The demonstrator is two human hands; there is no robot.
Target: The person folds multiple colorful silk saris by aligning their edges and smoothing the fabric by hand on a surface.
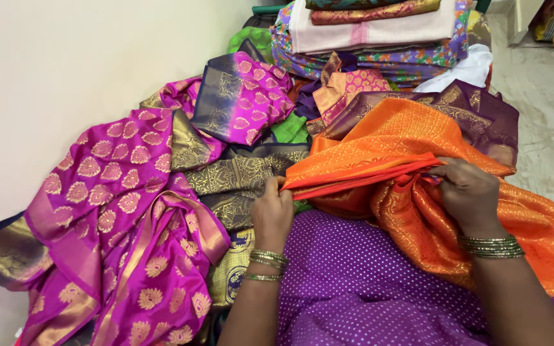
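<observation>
An orange silk cloth (392,138) with a woven gold pattern lies bunched across my lap. My left hand (272,214) pinches its folded edge at the left end. My right hand (468,192) grips the same gathered edge farther right, so the fold is stretched between both hands. Both wrists carry green and gold bangles. Under my arms spreads a purple dotted fabric (360,275).
A magenta cloth (117,211) with gold motifs and a dark gold border sprawls on the left by the pale wall (52,70). A stack of folded fabrics (379,32) stands at the back. Marble floor (549,109) shows on the right.
</observation>
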